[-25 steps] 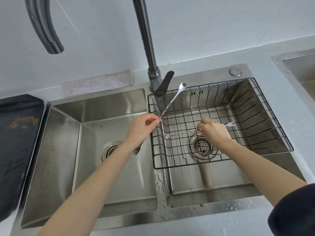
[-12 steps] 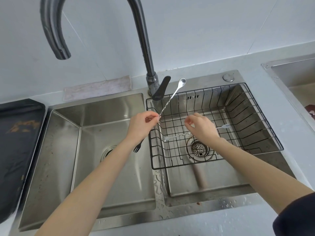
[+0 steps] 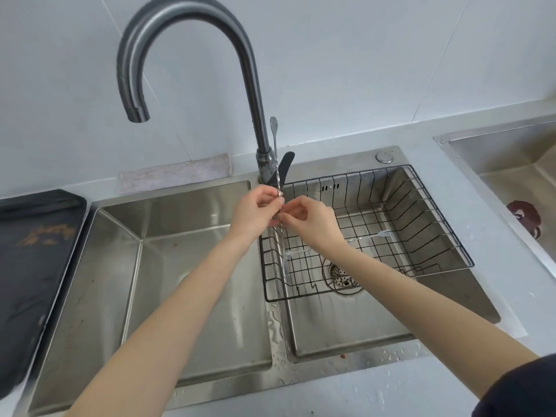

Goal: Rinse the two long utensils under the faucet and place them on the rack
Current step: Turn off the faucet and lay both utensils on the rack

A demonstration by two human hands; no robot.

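Both hands meet at the centre of the view, over the divider between the two sink basins; the left hand (image 3: 255, 213) has its fingers curled round the twisted stem of a long spoon (image 3: 274, 152), which stands nearly upright with its bowl toward twelve o'clock, in front of the faucet (image 3: 192, 34) neck; the right hand (image 3: 313, 224) pinches the same stem just below, fingertips touching those of the left. The wire rack (image 3: 421, 212) sits in the right basin (image 3: 346, 323), at about three o'clock from the hands; in it lies the second long utensil (image 3: 380, 235), its forked end toward three o'clock and its stem partly hidden by the right wrist. The left basin (image 3: 150, 266) holds only its drain, half hidden by the left forearm. At nine o'clock a dark tray (image 3: 33, 251) rests on the surface (image 3: 436, 139).
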